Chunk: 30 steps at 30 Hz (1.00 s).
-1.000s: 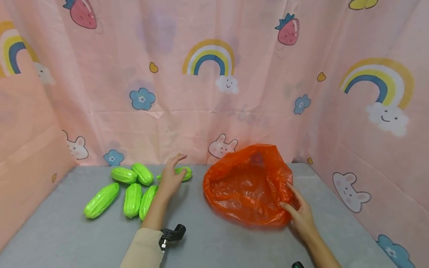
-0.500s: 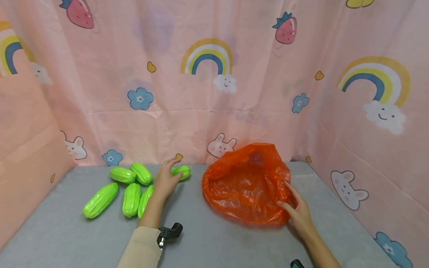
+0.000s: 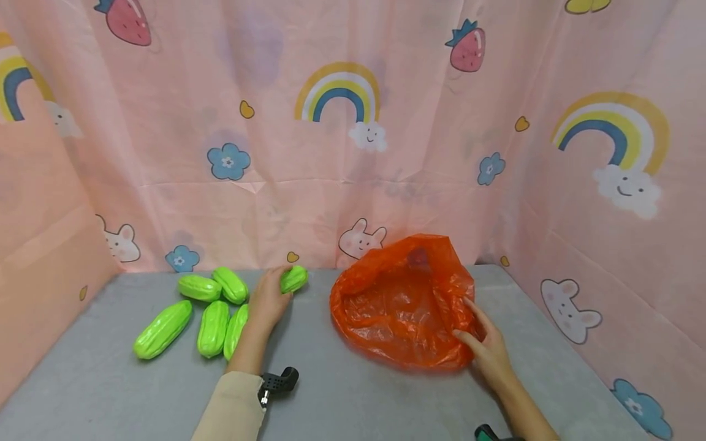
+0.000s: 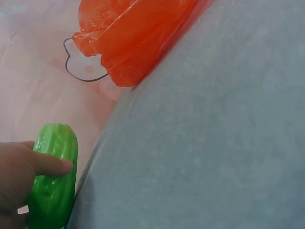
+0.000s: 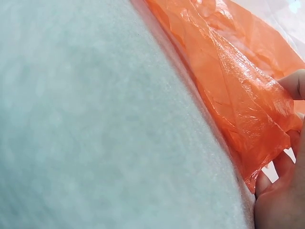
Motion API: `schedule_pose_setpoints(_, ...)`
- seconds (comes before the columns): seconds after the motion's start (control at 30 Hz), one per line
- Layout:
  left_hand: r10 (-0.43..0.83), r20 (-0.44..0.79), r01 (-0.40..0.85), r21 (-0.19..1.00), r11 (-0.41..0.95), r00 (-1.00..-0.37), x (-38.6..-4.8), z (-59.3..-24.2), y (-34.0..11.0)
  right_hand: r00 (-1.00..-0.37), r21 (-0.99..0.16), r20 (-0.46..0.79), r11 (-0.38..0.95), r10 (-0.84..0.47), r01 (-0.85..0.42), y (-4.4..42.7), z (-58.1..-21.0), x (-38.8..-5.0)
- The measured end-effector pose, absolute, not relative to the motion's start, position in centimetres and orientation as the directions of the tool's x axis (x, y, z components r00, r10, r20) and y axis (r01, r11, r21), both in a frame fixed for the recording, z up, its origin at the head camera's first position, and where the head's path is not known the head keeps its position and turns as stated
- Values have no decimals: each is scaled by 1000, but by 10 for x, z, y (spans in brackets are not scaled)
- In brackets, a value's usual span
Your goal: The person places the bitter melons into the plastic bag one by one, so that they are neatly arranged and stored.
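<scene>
My left hand (image 3: 268, 300) grips a bright green ridged vegetable-like piece (image 3: 294, 279) near the table's back edge. In the left wrist view the thumb lies across that green piece (image 4: 53, 195), with the hand (image 4: 16, 179) at the frame's left edge. An orange-red plastic bag (image 3: 405, 309) lies on the table with its mouth open toward me. My right hand (image 3: 493, 355) pinches the bag's right rim. The right wrist view shows the hand (image 5: 281, 191) with thumb and fingers on the bag's edge (image 5: 238, 90).
Several more green pieces (image 3: 163, 329) lie at the left of the grey table (image 3: 331, 404), one partly hidden behind my left forearm. A pink patterned curtain (image 3: 342, 202) encloses the back and both sides.
My left hand has closed round the green piece, which is slightly tilted and shifted left. The right hand stays at the bag's rim. The whole head view has drifted slightly.
</scene>
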State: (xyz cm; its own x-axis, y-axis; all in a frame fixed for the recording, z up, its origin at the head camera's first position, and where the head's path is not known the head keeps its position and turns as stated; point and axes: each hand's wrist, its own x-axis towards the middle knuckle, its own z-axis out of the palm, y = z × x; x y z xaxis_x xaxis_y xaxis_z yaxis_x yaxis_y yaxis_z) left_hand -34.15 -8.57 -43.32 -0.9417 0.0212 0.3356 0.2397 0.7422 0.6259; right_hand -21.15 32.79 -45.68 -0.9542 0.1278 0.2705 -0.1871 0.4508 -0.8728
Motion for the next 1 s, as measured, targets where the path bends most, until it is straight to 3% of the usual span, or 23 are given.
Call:
schedule_pose_setpoints(0.4,-10,356,293,784,547,-935,-341,-429,-89,-961,-882,243,443,131,-162,327,-456,-213)
schedule_pose_setpoints(0.63,-31,388,322,805,499,-921,-337,-428,-82,-952,-884,267,430,146,-182,328,-458,-211)
schedule_pose_setpoints(0.87,3,302,291,917,274,-953,-336,-426,-73,-944,-890,285,411,166,-197,329,-461,-211)
schedule_pose_setpoints(1.0,41,311,309,905,294,-950,-334,-422,-73,-939,-893,294,402,179,-203,329,-460,-212)
